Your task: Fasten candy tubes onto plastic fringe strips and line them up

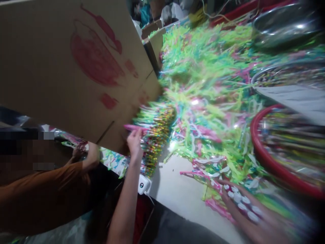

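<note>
My left hand [134, 142] is raised and pinches a thin pink stick [134, 127] beside a packed bundle of glittery coloured sticks [157, 135]. The bundle lies at the edge of a big cardboard box [76, 67]. My right hand [238, 200], blurred by motion and with white-painted nails, lies with fingers stretched out on a heap of green, pink and blue plastic strips [208, 101]. I see nothing held in it.
Another person's orange sleeve [45, 193] and hand [81, 152] reach under the box at the left. A red-rimmed basin [266, 162] of sticks stands at the right, with metal bowls [284, 23] behind it. A white power bank [143, 184] lies by the floor's white patch [177, 189].
</note>
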